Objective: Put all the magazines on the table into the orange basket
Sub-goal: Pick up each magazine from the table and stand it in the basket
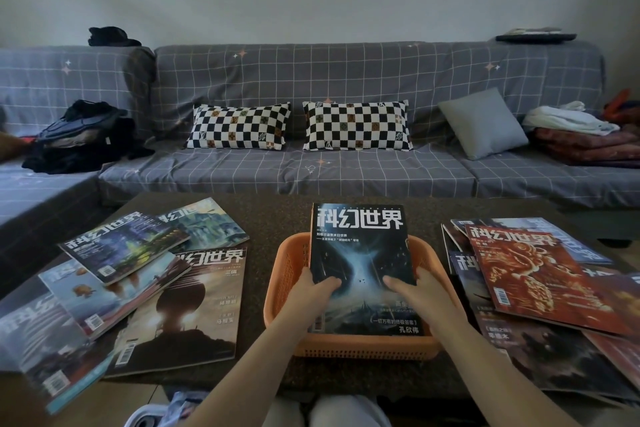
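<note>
An orange basket [289, 274] stands at the middle of the dark table [266, 215]. A dark blue magazine [360, 253] lies tilted in it, its far end propped over the basket's back rim. My left hand [313, 291] grips its left edge and my right hand [415, 288] grips its right edge, thumbs on the cover. Several magazines [145, 274] lie spread on the table's left part. More magazines lie overlapped at the right, a red one [533, 274] on top.
A grey checked sofa [311, 170] runs behind the table with two chequered pillows [239, 126], a grey cushion [483, 123], dark clothes [83, 139] at left and folded blankets [585, 139] at right. My knees show below the table's near edge.
</note>
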